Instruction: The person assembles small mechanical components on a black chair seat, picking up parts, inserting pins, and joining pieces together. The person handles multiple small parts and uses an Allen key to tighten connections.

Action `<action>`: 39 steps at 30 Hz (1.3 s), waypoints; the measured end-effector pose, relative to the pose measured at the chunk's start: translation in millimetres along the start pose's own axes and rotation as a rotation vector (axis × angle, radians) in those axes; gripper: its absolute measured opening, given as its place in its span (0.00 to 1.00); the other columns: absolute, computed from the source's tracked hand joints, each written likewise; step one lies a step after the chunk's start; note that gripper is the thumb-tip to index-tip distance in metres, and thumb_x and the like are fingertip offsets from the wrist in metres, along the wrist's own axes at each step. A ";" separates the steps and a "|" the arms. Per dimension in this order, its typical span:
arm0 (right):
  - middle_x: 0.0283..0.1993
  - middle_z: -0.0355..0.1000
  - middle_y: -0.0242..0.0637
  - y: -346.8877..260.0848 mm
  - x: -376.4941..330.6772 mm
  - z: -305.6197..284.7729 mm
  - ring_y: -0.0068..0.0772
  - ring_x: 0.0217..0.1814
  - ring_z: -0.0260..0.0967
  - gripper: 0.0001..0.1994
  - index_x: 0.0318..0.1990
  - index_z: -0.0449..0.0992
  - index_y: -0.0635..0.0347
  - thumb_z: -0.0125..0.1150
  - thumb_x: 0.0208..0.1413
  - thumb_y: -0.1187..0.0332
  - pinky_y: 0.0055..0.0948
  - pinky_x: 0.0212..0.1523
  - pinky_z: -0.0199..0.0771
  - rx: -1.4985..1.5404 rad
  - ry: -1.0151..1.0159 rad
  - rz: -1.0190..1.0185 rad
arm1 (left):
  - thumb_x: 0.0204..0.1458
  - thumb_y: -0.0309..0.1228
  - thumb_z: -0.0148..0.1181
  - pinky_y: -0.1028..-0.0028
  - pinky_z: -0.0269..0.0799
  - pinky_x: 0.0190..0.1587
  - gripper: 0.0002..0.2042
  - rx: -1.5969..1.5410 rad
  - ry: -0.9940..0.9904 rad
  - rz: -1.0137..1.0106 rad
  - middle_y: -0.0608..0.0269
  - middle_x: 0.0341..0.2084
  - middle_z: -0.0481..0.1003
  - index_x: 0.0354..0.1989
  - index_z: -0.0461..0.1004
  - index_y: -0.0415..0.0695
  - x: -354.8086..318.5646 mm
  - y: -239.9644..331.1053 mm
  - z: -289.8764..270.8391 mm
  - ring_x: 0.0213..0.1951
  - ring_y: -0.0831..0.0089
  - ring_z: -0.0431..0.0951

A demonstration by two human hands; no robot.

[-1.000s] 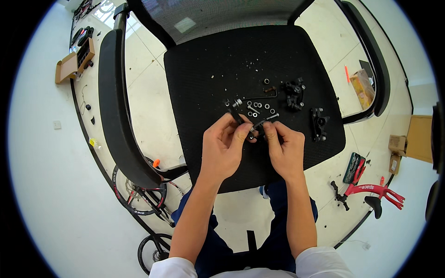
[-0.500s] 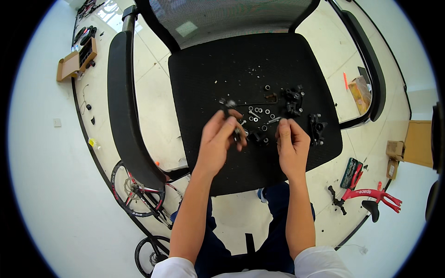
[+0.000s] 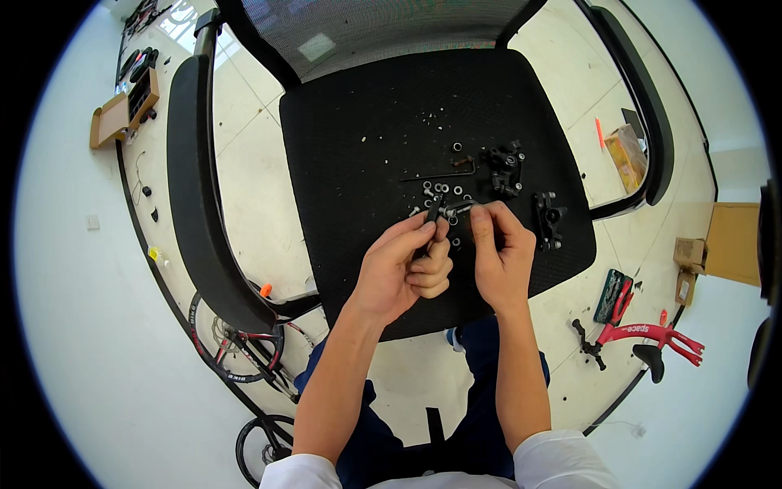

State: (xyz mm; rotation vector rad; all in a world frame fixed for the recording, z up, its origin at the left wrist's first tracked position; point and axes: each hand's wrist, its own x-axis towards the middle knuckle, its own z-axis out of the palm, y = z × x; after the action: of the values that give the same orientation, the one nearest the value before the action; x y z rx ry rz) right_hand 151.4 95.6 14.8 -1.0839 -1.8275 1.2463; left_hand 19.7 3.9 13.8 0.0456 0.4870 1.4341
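Note:
My left hand (image 3: pixel 403 273) is closed around a small black metal bracket (image 3: pixel 434 210), which sticks up between thumb and forefinger. Close to its right, my right hand (image 3: pixel 505 257) pinches a thin silver bolt (image 3: pixel 463 207), with its end pointing at the bracket. Whether bolt and bracket touch cannot be made out. Behind the hands, several silver washers (image 3: pixel 444 188) and small bolts lie loose on the black chair seat (image 3: pixel 350 196). An L-shaped hex key (image 3: pixel 440 175) rests just beyond them. Two black parts like brake calipers, one farther back (image 3: pixel 503 169) and one nearer (image 3: pixel 550 220), lie to the right.
Armrests flank the seat on the left (image 3: pixel 199 187) and right (image 3: pixel 639 106). A bicycle wheel (image 3: pixel 236 342) is on the floor at left, a red bike frame (image 3: pixel 643 332) at right. An opened cardboard box (image 3: pixel 110 122) lies far left. White crumbs dot the seat.
My left hand has moved right and turned, bringing the black bracket close to the bolt in my right hand. The view has shifted slightly.

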 end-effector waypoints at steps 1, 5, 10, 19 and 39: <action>0.16 0.60 0.28 -0.1 -0.2 -0.4 0.14 0.19 0.52 0.09 0.31 0.75 0.66 0.59 0.62 0.70 0.22 0.20 0.52 -0.013 -0.006 -0.006 | 0.67 0.33 0.39 0.78 0.44 0.20 0.11 -0.014 -0.006 -0.004 0.75 0.15 0.52 0.38 0.69 0.43 0.0 -0.2 -0.3 0.17 0.83 0.49; 0.17 0.61 0.28 2.5 -0.8 -1.2 0.15 0.19 0.52 0.09 0.31 0.76 0.66 0.60 0.62 0.70 0.21 0.20 0.52 -0.002 0.004 -0.009 | 0.67 0.34 0.39 0.78 0.44 0.20 0.12 -0.044 -0.001 -0.008 0.75 0.15 0.51 0.38 0.68 0.44 -0.8 1.3 1.3 0.17 0.83 0.49; 0.17 0.64 0.32 0.8 -0.4 -0.6 0.17 0.18 0.56 0.07 0.31 0.76 0.66 0.61 0.61 0.71 0.21 0.21 0.55 -0.080 0.002 -0.098 | 0.68 0.37 0.38 0.78 0.43 0.20 0.13 -0.070 0.023 -0.009 0.76 0.15 0.51 0.36 0.66 0.45 -2.9 3.5 0.4 0.16 0.83 0.49; 0.19 0.69 0.32 0.6 -1.9 5.5 0.18 0.18 0.59 0.07 0.31 0.77 0.66 0.62 0.59 0.72 0.22 0.21 0.57 -0.089 0.032 -0.174 | 0.70 0.40 0.38 0.78 0.40 0.17 0.15 0.091 0.099 0.040 0.75 0.14 0.49 0.31 0.60 0.48 -1.2 -1.3 3.1 0.14 0.84 0.45; 0.09 0.59 0.30 -9.7 -9.0 6.5 0.20 0.04 0.53 0.19 0.27 0.71 0.65 0.54 0.67 0.60 0.22 0.05 0.54 0.694 -0.316 0.720 | 0.62 0.35 0.55 0.72 0.65 0.21 0.13 1.203 0.419 0.505 0.57 0.16 0.73 0.33 0.68 0.36 11.1 -10.1 -1.1 0.18 0.71 0.75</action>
State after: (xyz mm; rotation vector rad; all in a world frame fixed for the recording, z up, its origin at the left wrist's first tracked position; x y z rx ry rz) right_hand 147.2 83.0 21.2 -1.1952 -1.0169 2.3535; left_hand 29.3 12.7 6.4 0.8914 1.7251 1.4311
